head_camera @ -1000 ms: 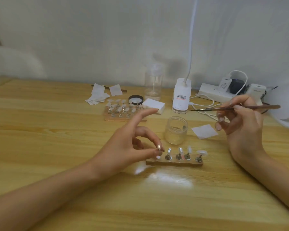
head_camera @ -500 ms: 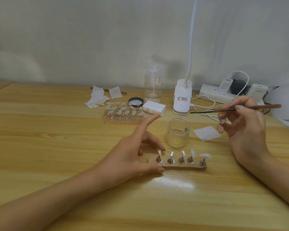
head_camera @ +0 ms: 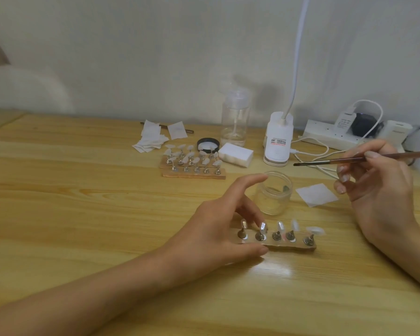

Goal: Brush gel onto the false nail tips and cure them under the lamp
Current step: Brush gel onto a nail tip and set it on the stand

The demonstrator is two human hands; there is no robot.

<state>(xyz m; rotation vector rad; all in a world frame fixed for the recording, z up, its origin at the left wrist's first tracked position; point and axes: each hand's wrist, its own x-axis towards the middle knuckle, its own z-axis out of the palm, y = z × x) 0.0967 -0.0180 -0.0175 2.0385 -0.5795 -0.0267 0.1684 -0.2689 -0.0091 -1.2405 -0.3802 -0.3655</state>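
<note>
The wooden table (head_camera: 58, 202) lies bare across the left of the frame and along the whole bottom edge, open ground for a hand. The centre is crowded: the near nail stand (head_camera: 277, 241) is gripped at its left end by the left hand (head_camera: 218, 229), with the small glass jar (head_camera: 273, 195) just behind it. Further back, a second nail stand (head_camera: 193, 166), a white block (head_camera: 235, 154), a clear bottle (head_camera: 235, 117) and the lamp base (head_camera: 278, 141) form a row. At right, the right hand (head_camera: 378, 190) holds a brush (head_camera: 349, 160) over cables and a white pad (head_camera: 317, 194).
</note>
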